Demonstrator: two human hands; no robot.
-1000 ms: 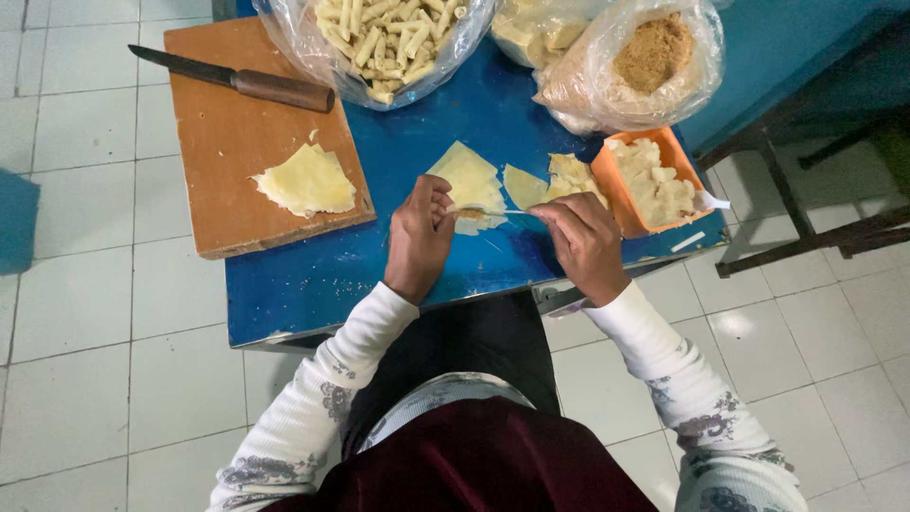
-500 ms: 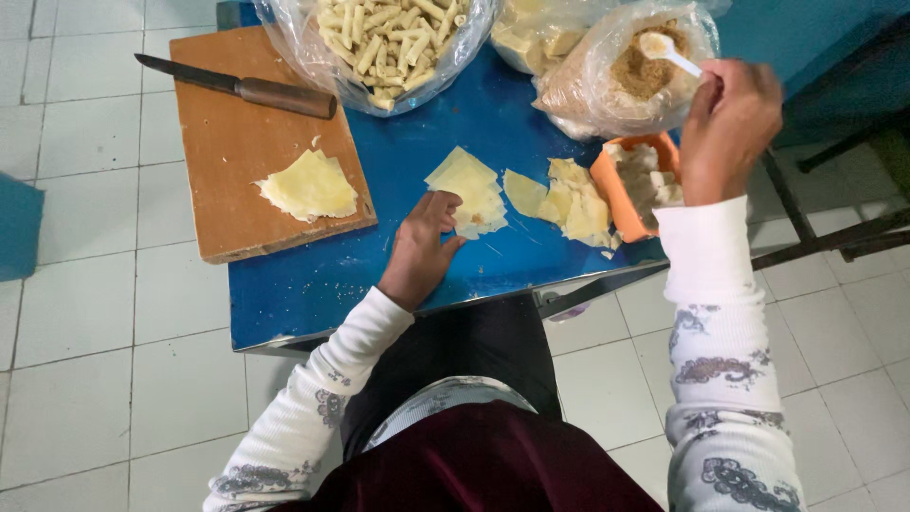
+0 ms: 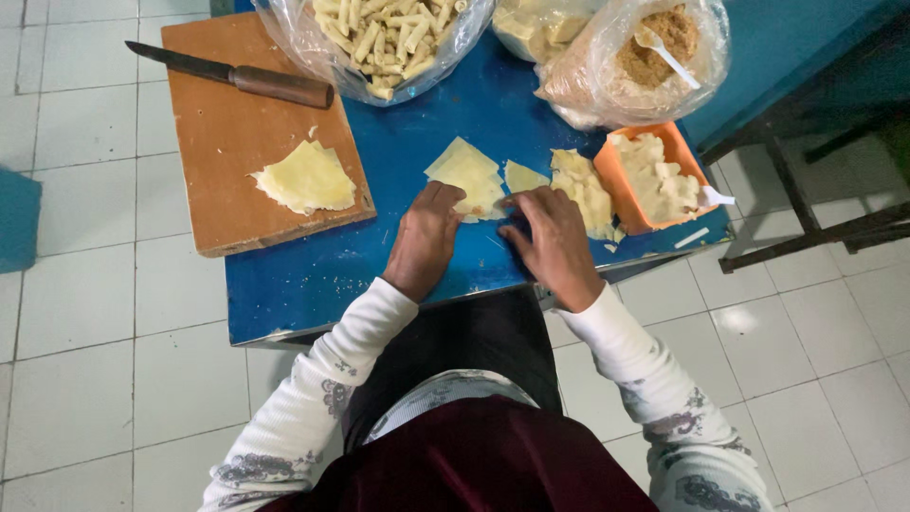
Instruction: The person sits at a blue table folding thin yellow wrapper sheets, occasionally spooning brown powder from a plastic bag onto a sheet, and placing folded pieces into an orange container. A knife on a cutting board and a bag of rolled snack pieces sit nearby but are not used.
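Note:
A pale yellow dough sheet (image 3: 466, 173) lies on the blue table (image 3: 313, 284) in front of me. My left hand (image 3: 425, 239) rests on its near left corner, fingers pressing down. My right hand (image 3: 553, 245) touches the sheet's near right edge, fingers bent over it. More cut dough pieces (image 3: 580, 185) lie just to the right. A white spoon (image 3: 665, 52) stands in the bag of brown crumb filling (image 3: 654, 57) at the back right.
A wooden cutting board (image 3: 227, 161) at the left bears a stack of dough sheets (image 3: 305, 177) and a knife (image 3: 237, 76). A bag of rolled pieces (image 3: 384, 28) sits at the back. An orange tray (image 3: 621, 194) of dough stands right. White tiled floor surrounds the table.
My right hand went up to the bag of brown filling with the spoon, left it there, and came back down to the dough sheet beside my left hand.

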